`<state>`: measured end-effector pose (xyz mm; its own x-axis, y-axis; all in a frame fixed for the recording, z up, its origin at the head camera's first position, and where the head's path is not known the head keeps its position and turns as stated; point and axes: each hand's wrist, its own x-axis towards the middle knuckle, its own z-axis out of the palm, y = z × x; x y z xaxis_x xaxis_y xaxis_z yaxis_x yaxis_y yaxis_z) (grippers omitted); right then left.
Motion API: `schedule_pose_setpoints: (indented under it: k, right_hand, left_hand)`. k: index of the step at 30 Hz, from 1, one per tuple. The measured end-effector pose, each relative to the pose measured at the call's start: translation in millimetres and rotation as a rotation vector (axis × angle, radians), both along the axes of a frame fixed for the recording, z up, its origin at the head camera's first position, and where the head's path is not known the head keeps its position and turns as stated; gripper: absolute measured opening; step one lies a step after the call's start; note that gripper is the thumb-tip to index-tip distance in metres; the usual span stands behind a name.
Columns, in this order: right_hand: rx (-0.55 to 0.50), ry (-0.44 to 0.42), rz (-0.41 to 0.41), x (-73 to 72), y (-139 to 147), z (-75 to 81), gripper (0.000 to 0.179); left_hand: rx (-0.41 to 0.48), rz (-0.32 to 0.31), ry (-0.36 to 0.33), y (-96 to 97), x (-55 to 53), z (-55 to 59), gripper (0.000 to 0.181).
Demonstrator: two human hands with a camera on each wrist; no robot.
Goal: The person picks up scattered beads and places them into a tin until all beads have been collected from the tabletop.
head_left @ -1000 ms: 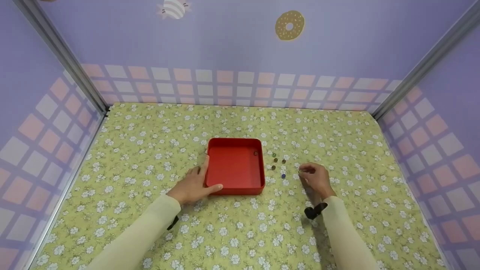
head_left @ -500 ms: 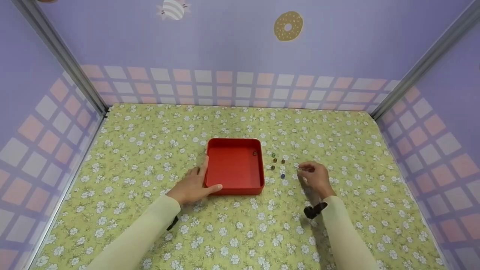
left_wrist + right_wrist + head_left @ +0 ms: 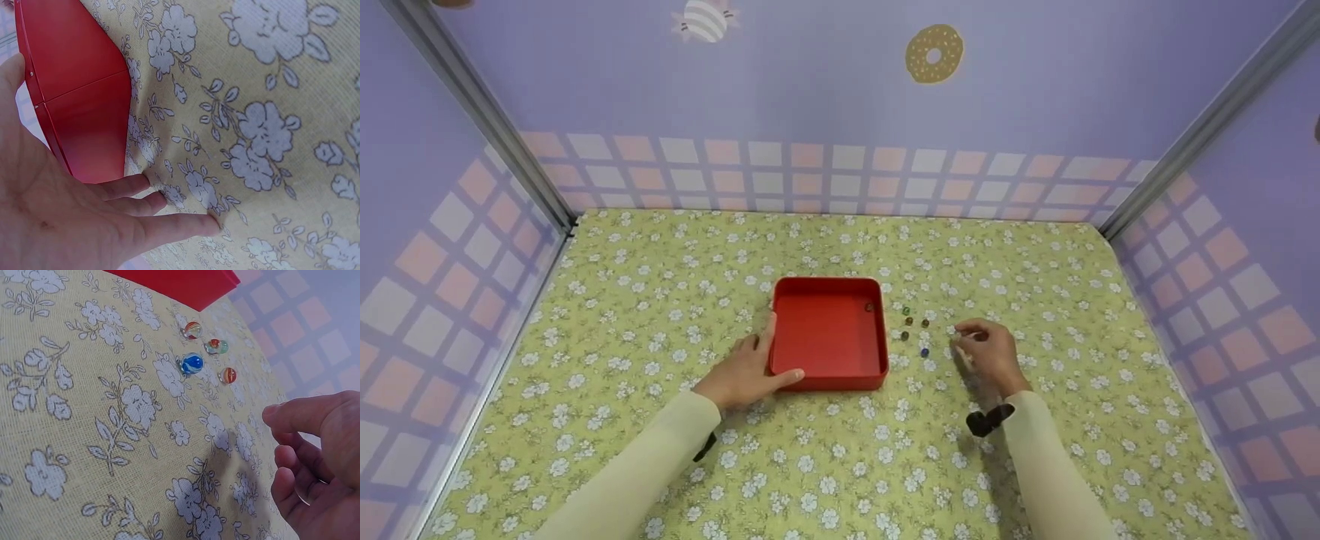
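Unmoved red tray [image 3: 825,341]; marble [image 3: 868,307] inside

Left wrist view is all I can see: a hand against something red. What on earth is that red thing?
Observer: From the head view, a shallow red box, open on top.
Operator: Ooh, is anything inside?
Observer: One small brownish marble, toward the far right corner.
Operator: And where's the other hand?
Observer: The right hand is off to the box's right, with a blue marble lying between the two.
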<state>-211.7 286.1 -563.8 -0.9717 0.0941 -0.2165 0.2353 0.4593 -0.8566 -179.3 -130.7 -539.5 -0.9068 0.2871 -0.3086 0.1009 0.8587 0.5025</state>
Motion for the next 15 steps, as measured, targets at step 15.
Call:
schedule_pose_setpoints:
  k: [15]
  right_hand:
    - [0.027, 0.032, -0.007, 2.0, -4.3, 5.4, 0.025]
  left_hand:
    - [0.009, -0.013, 0.009, -0.6, -1.8, -2.6, 0.107]
